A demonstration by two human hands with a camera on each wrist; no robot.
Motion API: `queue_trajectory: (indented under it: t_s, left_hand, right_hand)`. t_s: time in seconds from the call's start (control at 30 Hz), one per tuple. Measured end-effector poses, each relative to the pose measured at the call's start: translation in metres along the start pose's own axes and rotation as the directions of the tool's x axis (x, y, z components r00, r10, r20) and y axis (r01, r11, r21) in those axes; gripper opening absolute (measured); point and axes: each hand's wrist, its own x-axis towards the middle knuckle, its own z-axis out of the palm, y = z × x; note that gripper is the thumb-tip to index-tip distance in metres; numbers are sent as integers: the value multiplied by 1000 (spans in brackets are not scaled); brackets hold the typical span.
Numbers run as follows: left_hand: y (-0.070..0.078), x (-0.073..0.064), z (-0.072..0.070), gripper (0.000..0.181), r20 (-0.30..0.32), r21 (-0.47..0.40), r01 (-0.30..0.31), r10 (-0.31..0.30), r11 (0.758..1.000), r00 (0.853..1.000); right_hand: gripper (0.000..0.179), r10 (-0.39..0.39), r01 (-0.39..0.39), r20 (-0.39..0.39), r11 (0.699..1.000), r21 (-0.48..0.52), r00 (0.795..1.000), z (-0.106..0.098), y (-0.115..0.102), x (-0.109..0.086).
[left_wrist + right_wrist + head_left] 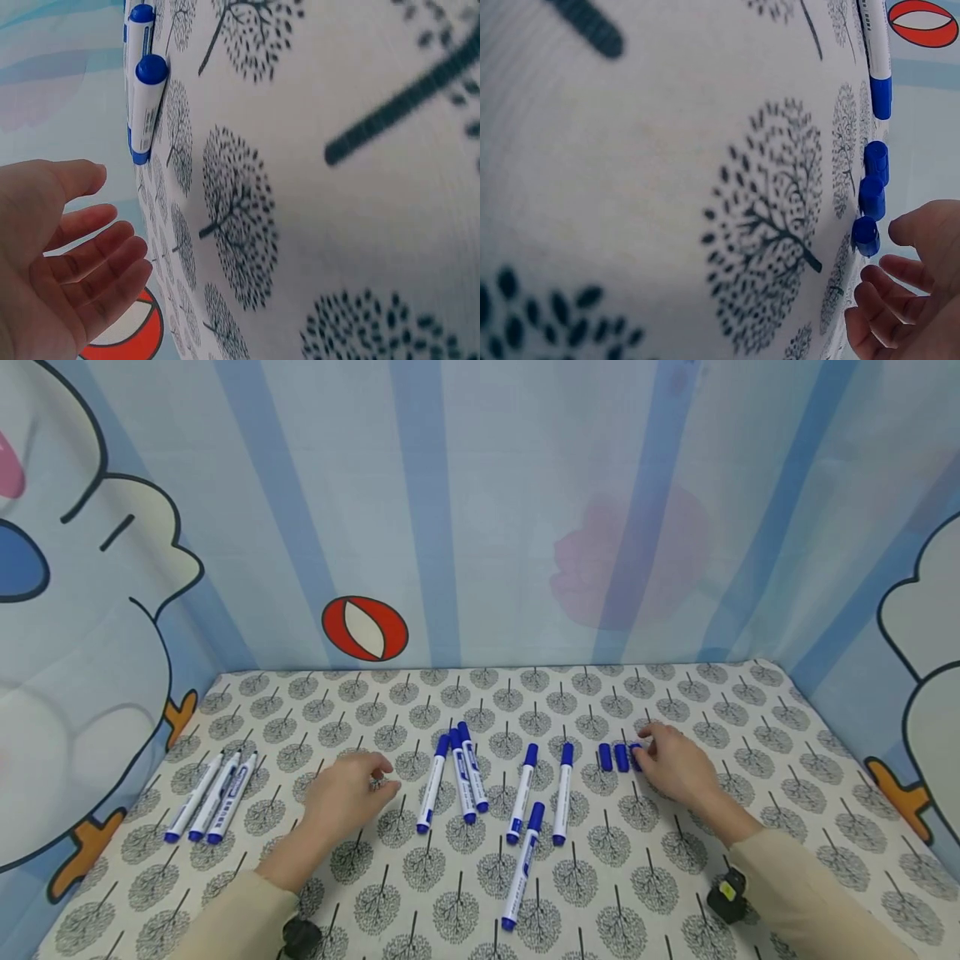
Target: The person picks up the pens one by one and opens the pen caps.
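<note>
My left hand (347, 797) hovers over the cloth with fingers loosely bent and nothing in its grasp; in the left wrist view its palm and fingers (105, 259) are bare. To its left lie three uncapped whiteboard markers (212, 800) side by side. Right of it is a group of three blue-capped markers (459, 777). My right hand (678, 766) is beside a short row of three loose blue caps (621, 757), partly covering the rightmost one. In the right wrist view a small gap shows between the thumb and the nearest cap (866, 236).
Two more capped markers (522, 793) (562, 795) lie spaced apart at the middle, and another capped marker (522, 867) lies nearer the front. A tree-patterned cloth (420, 914) covers the table. A printed curtain (495, 510) hangs behind.
</note>
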Motion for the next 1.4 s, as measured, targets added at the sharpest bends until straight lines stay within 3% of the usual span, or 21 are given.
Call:
queue_trajectory:
  t_s: [0.27,0.53,0.77,0.97,1.23,1.4]
  left_hand:
    - [12,3,6,29,-8,-11,-22,22,1000,1000]
    - [19,8,11,35,4,-64,-33,33,997,999]
    - [27,13,17,42,18,-26,-36,36,999,999]
    - [33,17,20,48,47,-15,-25,26,1000,999]
    - [39,20,24,57,83,-8,14,-13,1000,996]
    - [41,21,27,64,106,12,54,-55,998,993]
  right_hand:
    - [27,-75,75,-67,997,-10,995,-3,-4,0]
    - [30,-146,145,-58,989,-11,988,-4,-15,3]
    - [35,-231,230,-41,973,-26,972,-5,-27,1]
    - [37,-276,275,-55,961,-36,959,-6,-32,-1]
    - [35,-293,289,-62,956,-57,954,-5,-40,-2]
    - [36,-335,332,-73,942,-50,940,-4,-46,-4]
